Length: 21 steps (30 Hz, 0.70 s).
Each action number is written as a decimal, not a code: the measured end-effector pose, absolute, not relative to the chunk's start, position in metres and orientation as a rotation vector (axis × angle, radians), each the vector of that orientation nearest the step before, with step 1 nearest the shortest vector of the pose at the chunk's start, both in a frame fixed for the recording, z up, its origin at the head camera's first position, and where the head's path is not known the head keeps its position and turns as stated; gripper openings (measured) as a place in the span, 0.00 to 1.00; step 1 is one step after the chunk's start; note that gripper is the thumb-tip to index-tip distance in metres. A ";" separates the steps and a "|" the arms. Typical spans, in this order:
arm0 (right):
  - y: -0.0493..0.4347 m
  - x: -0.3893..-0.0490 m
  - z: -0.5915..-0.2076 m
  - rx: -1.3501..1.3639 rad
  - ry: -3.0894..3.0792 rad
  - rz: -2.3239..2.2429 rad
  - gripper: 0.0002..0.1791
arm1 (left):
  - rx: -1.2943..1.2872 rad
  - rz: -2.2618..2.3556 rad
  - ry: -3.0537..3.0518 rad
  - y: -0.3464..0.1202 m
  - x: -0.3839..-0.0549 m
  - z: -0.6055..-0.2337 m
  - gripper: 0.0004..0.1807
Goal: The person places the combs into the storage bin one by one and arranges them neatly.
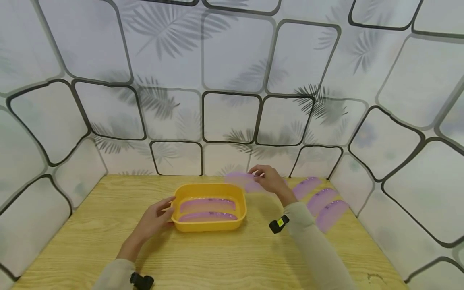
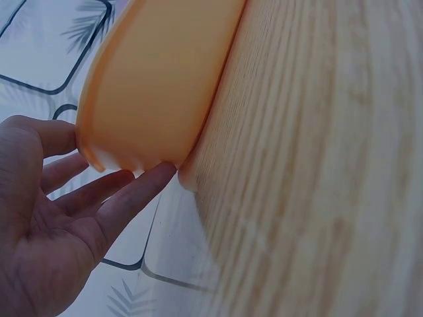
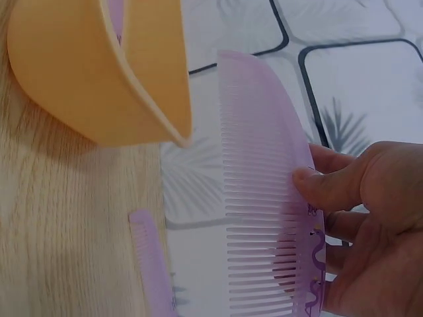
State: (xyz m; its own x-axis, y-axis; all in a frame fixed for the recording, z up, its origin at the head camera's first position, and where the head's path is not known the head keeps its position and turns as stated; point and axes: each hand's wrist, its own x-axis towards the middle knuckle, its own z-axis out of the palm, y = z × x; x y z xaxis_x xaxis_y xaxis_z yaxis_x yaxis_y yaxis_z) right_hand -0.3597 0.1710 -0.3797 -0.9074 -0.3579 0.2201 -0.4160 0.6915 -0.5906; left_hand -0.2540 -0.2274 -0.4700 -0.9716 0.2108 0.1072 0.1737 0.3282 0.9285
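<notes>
A translucent purple comb (image 1: 237,181) is held above the table's back edge by my right hand (image 1: 270,179). Its thumb and fingers pinch the comb's spine in the right wrist view, teeth (image 3: 258,178) facing the basin. My left hand (image 1: 155,217) grips the left end of a yellow plastic basin (image 1: 208,227); the left wrist view shows fingers spread from rim to base. Inside the basin lie two purple combs, a rear comb (image 1: 208,205) and a front comb (image 1: 208,217), roughly parallel.
Three more purple combs lie slanted on the table's right side: a far comb (image 1: 306,187), a middle comb (image 1: 322,200) and a near comb (image 1: 331,215). The wood-grain table (image 1: 195,262) meets patterned walls (image 1: 232,121) at its back and sides.
</notes>
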 end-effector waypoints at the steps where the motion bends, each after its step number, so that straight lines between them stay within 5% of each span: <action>1: 0.168 -0.359 -0.379 0.651 -2.811 1.008 0.12 | 0.363 1.764 2.533 -0.227 -0.254 -0.470 0.31; 21: 0.130 -0.348 -0.380 0.765 -2.831 1.041 0.11 | 0.383 1.814 2.488 -0.228 -0.254 -0.472 0.30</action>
